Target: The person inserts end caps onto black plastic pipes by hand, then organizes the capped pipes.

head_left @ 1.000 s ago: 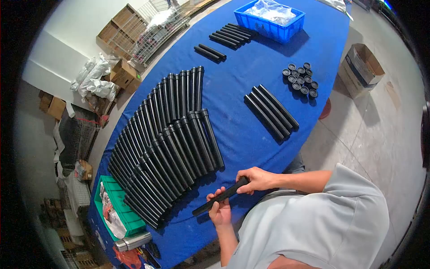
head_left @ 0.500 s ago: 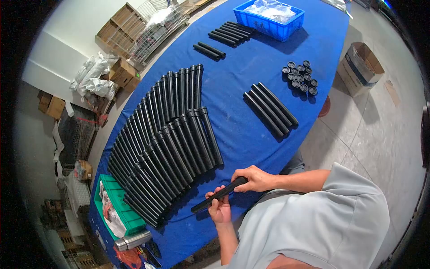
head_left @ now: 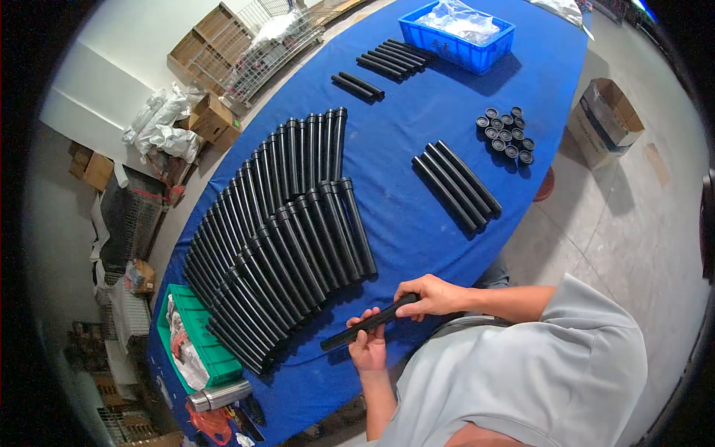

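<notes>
A black tube [head_left: 350,337] is held at a slant over the near edge of the blue-covered table. My left hand [head_left: 369,349] supports its middle from below, thumb and fingers closed around it. At the upper end, my right hand [head_left: 428,296] grips the tube; whether a cap sits there is hidden by the fingers. To the left of both hands lie two fanned rows of black tubes with wider collared ends [head_left: 290,238]. Several plain black tubes [head_left: 456,186] rest side by side farther up, beside a cluster of round black caps [head_left: 506,134].
A blue crate [head_left: 458,41] holding plastic bags stands at the far end, near shorter black tubes [head_left: 395,59]. A green crate [head_left: 197,339] and a metal flask [head_left: 220,395] sit at the left end. An open cardboard box [head_left: 607,123] is on the floor.
The view has shifted slightly, so the table's contents appear a little farther right. Both hands keep hold of the tube in nearly the same pose.
</notes>
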`<state>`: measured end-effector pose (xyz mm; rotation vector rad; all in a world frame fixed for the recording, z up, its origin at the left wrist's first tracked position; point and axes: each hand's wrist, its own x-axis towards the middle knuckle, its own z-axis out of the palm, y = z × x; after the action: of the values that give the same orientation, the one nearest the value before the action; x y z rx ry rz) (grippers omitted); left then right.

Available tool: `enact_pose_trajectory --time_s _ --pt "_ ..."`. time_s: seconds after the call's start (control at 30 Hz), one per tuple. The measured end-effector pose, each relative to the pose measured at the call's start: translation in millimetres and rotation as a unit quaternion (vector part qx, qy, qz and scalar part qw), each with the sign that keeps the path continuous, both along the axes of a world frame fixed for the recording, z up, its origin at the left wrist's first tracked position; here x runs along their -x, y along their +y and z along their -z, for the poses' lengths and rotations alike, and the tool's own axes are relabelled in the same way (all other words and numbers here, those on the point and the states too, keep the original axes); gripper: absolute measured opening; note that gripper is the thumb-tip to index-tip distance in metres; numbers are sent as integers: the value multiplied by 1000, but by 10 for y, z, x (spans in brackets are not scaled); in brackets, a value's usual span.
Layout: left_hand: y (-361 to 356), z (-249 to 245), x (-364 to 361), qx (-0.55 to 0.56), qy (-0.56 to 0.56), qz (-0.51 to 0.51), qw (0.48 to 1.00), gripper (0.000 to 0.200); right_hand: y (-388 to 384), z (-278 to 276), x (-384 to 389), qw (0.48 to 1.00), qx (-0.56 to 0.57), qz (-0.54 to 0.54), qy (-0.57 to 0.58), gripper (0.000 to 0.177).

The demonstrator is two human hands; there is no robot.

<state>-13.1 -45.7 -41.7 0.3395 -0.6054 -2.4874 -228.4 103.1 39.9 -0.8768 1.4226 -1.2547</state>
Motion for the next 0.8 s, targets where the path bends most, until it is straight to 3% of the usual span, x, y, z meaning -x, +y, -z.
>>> enact_pose_trajectory --time_s 0.07,0.1,0.2,0.23,0.27,0.33,0.37,0.47,0.5,0.57,0.63,0.73,0.77,0.8 --pt "16 -37 14 -19 -5 -4 1000 32 -22 108 20 1000 -10 3 -9 37" --pt "14 -57 22 -28 -8 -7 1000 32 -76 192 35 970 151 48 182 37" --pt "22 -15 26 -18 13 -13 1000 33 -55 276 106 957 180 50 222 32" --pt "23 -29 32 -18 15 -7 1000 32 -17 28 113 1000 9 6 12 30" --pt "21 -53 36 -18 14 -3 1000 31 -23 -31 135 999 -39 -9 -11 29" --pt "20 -83 46 -24 10 -5 1000 30 -20 23 121 1000 -27 -12 -7 29" --pt "23 -86 77 -31 9 -12 999 30 -20 94 100 988 70 -5 134 32" --pt "10 9 17 -32 -5 -20 999 35 -92 199 -33 907 250 80 330 30" --pt "10 21 6 -30 -7 -27 999 35 -70 171 -57 921 217 66 318 29" --pt "12 20 -4 -30 -6 -32 999 36 -38 -40 -31 990 65 36 119 29" --pt "14 -11 15 -34 1 -31 999 36 -47 -11 12 993 -58 8 -99 32" --pt "41 -124 86 -28 -5 -16 999 36 -31 118 30 971 134 29 196 35" --pt "42 -108 82 -26 -8 -12 1000 36 -41 144 20 946 195 45 254 36" --pt "35 -91 65 -24 -12 -9 1000 36 -46 120 8 956 173 44 235 36"
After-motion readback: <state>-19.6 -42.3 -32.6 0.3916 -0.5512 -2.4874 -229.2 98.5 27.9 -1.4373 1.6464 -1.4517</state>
